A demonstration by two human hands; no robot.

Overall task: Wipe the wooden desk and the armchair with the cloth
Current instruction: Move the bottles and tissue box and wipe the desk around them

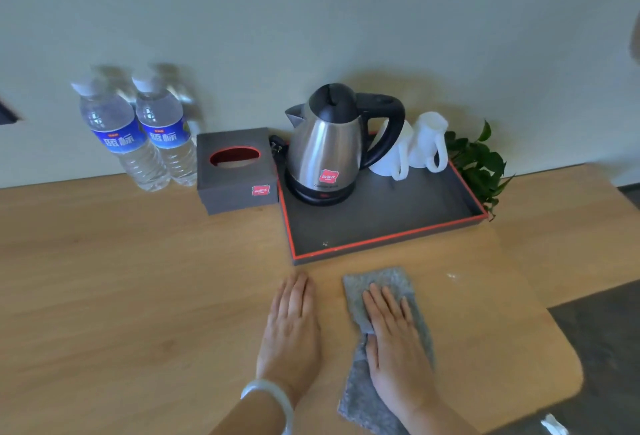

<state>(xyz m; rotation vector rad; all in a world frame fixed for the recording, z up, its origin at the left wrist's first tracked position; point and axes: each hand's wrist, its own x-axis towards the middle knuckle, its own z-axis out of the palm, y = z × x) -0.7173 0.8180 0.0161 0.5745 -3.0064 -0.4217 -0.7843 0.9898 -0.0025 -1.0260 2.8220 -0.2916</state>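
Note:
A grey cloth [381, 282] lies flat on the wooden desk [138, 296], just in front of the tray. My right hand [394, 337] presses on the cloth with straight fingers spread over it. My left hand [292, 327] rests flat on the bare wood beside the cloth, fingers straight and together, a pale bangle on its wrist. No armchair is in view.
A dark tray with a red rim [388, 237] holds a steel kettle [329, 147] and two white cups [415, 147]. Left of it stand a grey tissue box [235, 174] and two water bottles [138, 133]. A plant [481, 164] sits behind the tray. The desk's rounded edge [554, 327] is at right.

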